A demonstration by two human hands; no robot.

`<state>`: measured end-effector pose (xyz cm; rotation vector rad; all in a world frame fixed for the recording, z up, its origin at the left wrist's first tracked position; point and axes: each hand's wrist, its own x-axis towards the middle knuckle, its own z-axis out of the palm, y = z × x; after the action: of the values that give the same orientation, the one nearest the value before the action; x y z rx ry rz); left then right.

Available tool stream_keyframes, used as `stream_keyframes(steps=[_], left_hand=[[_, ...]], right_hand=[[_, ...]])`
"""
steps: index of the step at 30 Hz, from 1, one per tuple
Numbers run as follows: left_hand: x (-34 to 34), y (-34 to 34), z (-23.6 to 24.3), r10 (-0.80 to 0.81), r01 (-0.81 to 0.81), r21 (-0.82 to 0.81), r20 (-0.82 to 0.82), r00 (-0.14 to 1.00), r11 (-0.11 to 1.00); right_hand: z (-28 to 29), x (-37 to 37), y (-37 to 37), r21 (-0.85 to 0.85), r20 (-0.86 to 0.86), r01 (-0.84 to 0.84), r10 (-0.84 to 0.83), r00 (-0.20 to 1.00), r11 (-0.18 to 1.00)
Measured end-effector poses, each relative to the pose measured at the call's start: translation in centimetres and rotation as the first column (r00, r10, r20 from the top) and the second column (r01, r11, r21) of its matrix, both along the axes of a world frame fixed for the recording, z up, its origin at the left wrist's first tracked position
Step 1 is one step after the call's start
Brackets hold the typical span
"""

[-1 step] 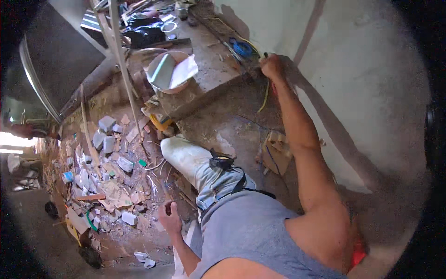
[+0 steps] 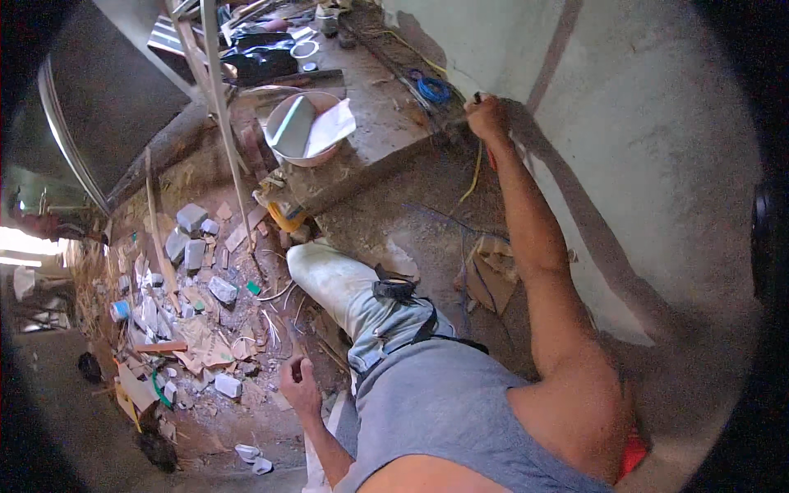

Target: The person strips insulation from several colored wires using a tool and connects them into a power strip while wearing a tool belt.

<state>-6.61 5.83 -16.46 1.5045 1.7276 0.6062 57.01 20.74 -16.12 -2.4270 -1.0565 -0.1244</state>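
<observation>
My right hand (image 2: 486, 117) reaches out against the pale wall, its fingers closed round a slim tool with a dark end (image 2: 477, 97) at the top and a bit of red below the fist. Most of that tool is hidden, so its kind does not show. A yellow cable (image 2: 475, 174) hangs just beside this hand, and a coil of blue cable (image 2: 433, 89) lies on the ledge to its left. My left hand (image 2: 301, 388) hangs low near my hip over the rubble, loosely curled with thumb and finger apart. Nothing shows in it.
A bucket (image 2: 306, 161) with flat pale pieces in it stands on the raised ledge (image 2: 374, 131). Thin upright poles (image 2: 220, 107) rise left of it. Broken blocks (image 2: 192, 218) and scraps cover the floor at left. A yellow tool (image 2: 283, 218) lies by my knee.
The view has shifted very slightly, so the surroundings sit a little farther right. Both hands keep nearly the same pose.
</observation>
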Motion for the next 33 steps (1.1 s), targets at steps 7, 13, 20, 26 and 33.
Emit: stream_keyframes(steps=[7, 13, 20, 26, 33], left_hand=[[5.0, 3.1, 6.2, -0.070, 0.040, 0.195, 0.151, 0.986, 0.980], [14.7, 6.9, 13.8, -0.410, 0.268, 0.540, 0.161, 0.898, 0.798], [14.1, 5.7, 10.8, -0.346, 0.277, 0.208, 0.560, 0.753, 0.938], [10.6, 3.1, 9.3, -0.145, 0.184, -0.013, 0.562, 0.815, 0.983], [8.8, 2.4, 7.5, 0.062, -0.034, -0.057, 0.616, 0.785, 0.998]], right_hand=[[16.1, -10.8, -7.9, 0.219, -0.502, 0.001, 0.111, 0.858, 0.976], [16.4, -26.6, -8.7, 0.475, -0.795, -0.012, 0.435, 0.422, 0.880], [17.4, -32.6, -5.4, 0.639, -0.752, -0.023, 0.631, 0.188, 0.769], [16.5, -30.4, -0.9, 0.614, -0.771, -0.021, 0.605, 0.198, 0.789], [11.3, -31.3, -1.9, 0.333, -0.942, -0.268, 0.330, -0.058, 0.904]])
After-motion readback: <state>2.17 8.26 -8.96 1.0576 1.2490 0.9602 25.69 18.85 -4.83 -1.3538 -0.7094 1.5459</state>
